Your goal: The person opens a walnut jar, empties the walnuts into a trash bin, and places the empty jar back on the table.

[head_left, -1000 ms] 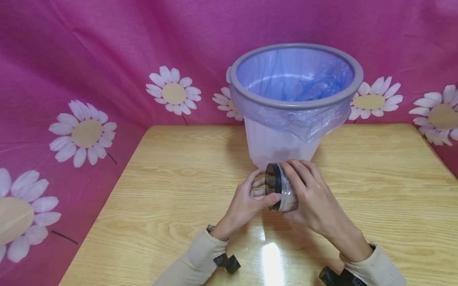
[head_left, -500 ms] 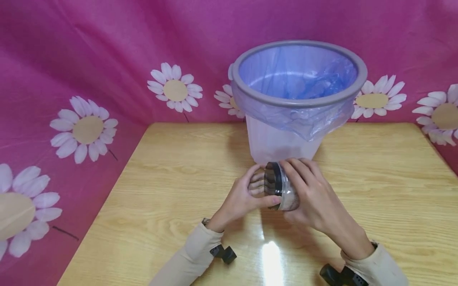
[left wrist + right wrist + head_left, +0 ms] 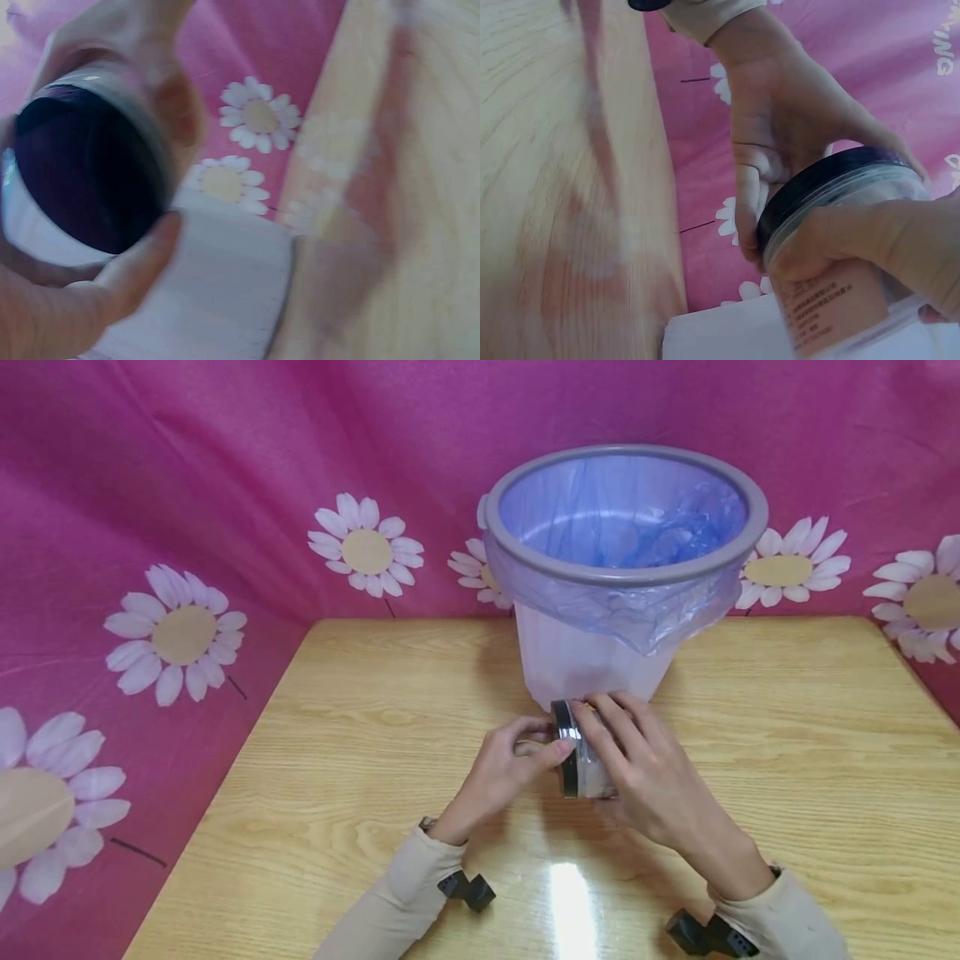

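Observation:
A clear plastic jar (image 3: 591, 770) with a black lid (image 3: 567, 772) is held on its side above the table, the lid facing left. My right hand (image 3: 654, 772) grips the body of the jar from the right. With thumb and fingers, my left hand (image 3: 506, 768) holds the rim of the lid. Seen in the left wrist view, the round dark lid (image 3: 82, 169) sits between thumb and fingers. An orange-brown label (image 3: 829, 304) with small print shows on the jar in the right wrist view; its contents are hidden.
Just behind the hands stands a pale bin (image 3: 592, 656) with a grey rim (image 3: 622, 577), lined with a blue bag (image 3: 675, 539). The wood-grain table (image 3: 337, 760) ends at a pink flowered cloth (image 3: 247, 452). Dark cameras (image 3: 468, 891) sit on both wrists.
The left thumb has moved up along the rim of the lid, and the left fingers have shifted. The jar has turned slightly, so its lid now shows more edge-on; the right hand keeps its grip.

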Tool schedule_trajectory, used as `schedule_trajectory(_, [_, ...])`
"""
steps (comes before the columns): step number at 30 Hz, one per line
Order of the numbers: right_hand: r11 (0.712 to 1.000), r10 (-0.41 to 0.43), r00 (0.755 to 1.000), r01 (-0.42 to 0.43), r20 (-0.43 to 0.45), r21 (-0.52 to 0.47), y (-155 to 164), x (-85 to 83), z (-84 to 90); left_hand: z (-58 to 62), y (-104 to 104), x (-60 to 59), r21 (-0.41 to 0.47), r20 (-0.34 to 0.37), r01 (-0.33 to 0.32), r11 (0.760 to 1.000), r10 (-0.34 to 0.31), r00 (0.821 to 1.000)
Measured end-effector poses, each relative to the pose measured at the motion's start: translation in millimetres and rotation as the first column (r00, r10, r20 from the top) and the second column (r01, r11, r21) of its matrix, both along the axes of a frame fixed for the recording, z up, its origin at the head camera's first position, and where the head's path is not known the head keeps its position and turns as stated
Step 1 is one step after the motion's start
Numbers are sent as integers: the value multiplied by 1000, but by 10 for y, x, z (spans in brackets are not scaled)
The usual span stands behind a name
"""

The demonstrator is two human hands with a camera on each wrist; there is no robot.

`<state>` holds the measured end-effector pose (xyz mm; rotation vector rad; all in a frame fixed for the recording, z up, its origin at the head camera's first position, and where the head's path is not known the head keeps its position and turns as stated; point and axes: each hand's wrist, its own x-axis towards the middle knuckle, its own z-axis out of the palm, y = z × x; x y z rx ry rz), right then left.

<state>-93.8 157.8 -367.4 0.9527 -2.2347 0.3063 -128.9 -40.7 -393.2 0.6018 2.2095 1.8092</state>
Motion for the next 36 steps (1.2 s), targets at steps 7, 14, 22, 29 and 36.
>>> schedule_trajectory(7, [995,-68,975,82,212,-60,12,30,-13,-1,13,-32,-12,-77,108,994,-108,991])
schedule_trajectory(14, [985,-105,958,137,266,-104,64,33,47,-5,-28,-81,-11,-385,214,977,-202,901])
schedule_trajectory(22, [991,-91,971,109,220,-75,35,40,34,-81,-45,-102,75,-323,196,978,-162,932])
schedule_trajectory(29, [995,-94,986,97,139,-13,2,32,-30,-81,-11,-63,34,-75,141,989,-138,988])
schedule_trajectory(36, [996,-81,988,84,131,-11,-1,3,-43,-45,-49,-80,4,32,153,988,-153,988])
